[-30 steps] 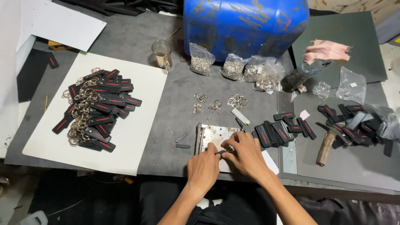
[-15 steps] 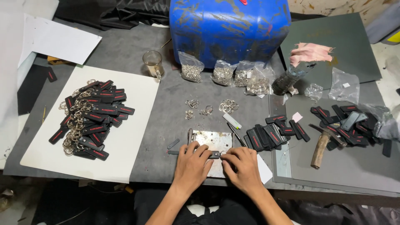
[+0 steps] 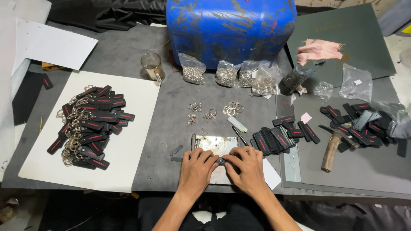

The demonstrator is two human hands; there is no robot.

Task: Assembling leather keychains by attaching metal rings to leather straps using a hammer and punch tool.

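Observation:
My left hand (image 3: 198, 170) and my right hand (image 3: 246, 167) rest side by side on a small scratched metal plate (image 3: 216, 144) at the table's near edge. Their fingertips meet on a small black round-ended piece (image 3: 221, 161) lying on the plate, and both hands pinch it. A row of black tags with red marks (image 3: 276, 137) lies just right of the plate. Loose metal rings (image 3: 232, 108) sit a little beyond it.
A heap of finished black tags on key rings (image 3: 87, 125) lies on a white sheet at the left. A blue drum (image 3: 231, 25), bags of metal parts (image 3: 227, 75), a glass cup (image 3: 152, 65), a hammer (image 3: 333, 144) and more tags (image 3: 364, 122) surround the work spot.
The camera view has shifted down and closer. Both hands slid toward the near edge of the plate and came together on the small black piece.

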